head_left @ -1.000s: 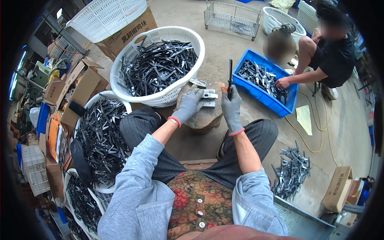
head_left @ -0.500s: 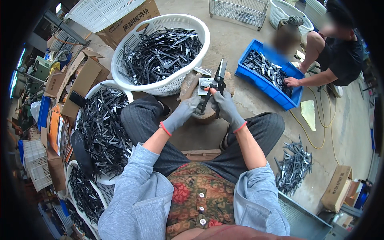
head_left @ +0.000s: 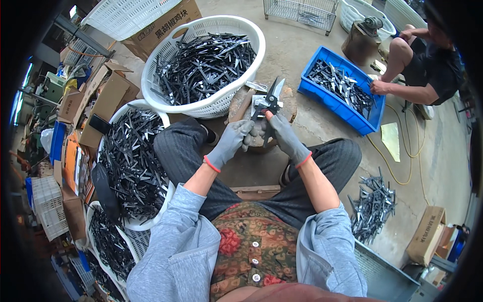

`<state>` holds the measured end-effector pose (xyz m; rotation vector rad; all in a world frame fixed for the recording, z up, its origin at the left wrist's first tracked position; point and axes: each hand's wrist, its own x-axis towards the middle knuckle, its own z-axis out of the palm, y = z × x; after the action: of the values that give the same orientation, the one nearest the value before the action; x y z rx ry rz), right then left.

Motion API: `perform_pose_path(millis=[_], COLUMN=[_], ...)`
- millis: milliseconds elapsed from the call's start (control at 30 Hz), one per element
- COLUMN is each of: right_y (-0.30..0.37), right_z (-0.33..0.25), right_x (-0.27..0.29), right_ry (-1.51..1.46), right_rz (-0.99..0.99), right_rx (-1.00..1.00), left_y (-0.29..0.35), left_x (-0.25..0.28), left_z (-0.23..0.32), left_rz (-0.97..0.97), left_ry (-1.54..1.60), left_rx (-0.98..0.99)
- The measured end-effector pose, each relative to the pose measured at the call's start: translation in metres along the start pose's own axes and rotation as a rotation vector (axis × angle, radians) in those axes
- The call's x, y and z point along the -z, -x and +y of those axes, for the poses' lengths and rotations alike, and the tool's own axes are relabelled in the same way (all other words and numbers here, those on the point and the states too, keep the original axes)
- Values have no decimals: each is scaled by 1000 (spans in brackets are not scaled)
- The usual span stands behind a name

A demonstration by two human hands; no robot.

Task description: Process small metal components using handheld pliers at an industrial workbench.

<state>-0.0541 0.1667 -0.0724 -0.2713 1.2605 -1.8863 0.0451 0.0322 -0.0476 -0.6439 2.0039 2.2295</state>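
Observation:
A pair of dark shears (head_left: 273, 102) with its blades spread sits in my right hand (head_left: 286, 133), over the top of a round wooden stump (head_left: 289, 100). My right thumb lies by the pivot and the grey-gloved fingers wrap the lower part. Beside it, my left hand (head_left: 234, 140), also gloved, is closed with curled fingertips close to the shears' lower end; what is in them is hidden. A wooden handle (head_left: 242, 105) lies along the stump's left side, near a small metal block partly covered by the shears.
White baskets (head_left: 258, 55) full of dark blade pieces stand ahead and left. A person (head_left: 432, 75) sits at right by a blue crate (head_left: 336, 103) of similar pieces. More lie piled (head_left: 373, 206) on the floor near a yellow cord (head_left: 402, 182). Cardboard boxes (head_left: 113, 95) stand at left.
The shears' blades have spread from nearly together to apart. My left hand has shifted slightly away from the lower part. The person at right has leaned back, one hand withdrawn from the crate.

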Motion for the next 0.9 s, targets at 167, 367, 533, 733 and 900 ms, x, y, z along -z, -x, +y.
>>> perform_pose_path(millis=[167,367,533,733,900], right_y=[0,5,18,14,13], right_z=[32,22,-2,-3,4], right_x=[-5,-3,-3,-3,-6], right_ry=[-208,-229,-96,12,-67], right_rz=[-33,-140,-195,-519,-584], right_rx=[127,30,-35,-9,-67], left_y=[2,13,21,33,43], left_x=[-1,-11,-7,2,-5], left_z=[-11,-14,-22,-20,-7], left_rz=[6,-154,-622,-802,-704], left_ry=[108,206,806,678,504], left_rx=[-3,-14,58,54,-67])
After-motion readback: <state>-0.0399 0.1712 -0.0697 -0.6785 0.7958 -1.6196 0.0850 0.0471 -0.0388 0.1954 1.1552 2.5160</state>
